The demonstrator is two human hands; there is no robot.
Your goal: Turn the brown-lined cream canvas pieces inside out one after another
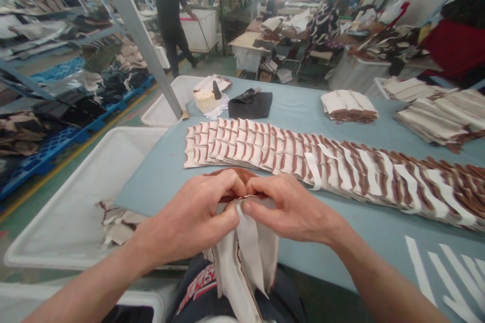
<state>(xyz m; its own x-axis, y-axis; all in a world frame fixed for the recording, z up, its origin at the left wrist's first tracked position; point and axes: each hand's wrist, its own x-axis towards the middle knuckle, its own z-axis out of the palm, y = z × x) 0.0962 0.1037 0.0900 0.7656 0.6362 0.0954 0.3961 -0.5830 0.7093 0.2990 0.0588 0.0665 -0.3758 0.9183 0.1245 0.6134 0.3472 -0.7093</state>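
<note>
Both hands meet at the near edge of the blue-green table, pinching one piece. My left hand [212, 207] is closed on the upper edge of a cream fabric piece [227, 262] with brown edging. My right hand [282, 204] pinches the same edge, its thumb on the top of a white strip [250, 242] that hangs down over the piece. Brown material [242, 174] shows just behind the fingers. Beyond the hands, a long overlapping row of cream and brown pieces [257, 146] runs to the right, with white strips lying across its right part.
Loose white strips [417, 267] lie at the table's right front. Farther back are a dark cloth [250, 104], a cream block with a dark cone [206, 100] and stacked pieces [348, 103]. White bins [76, 212] stand left, beside a metal post [140, 35]. A person [170, 15] walks beyond.
</note>
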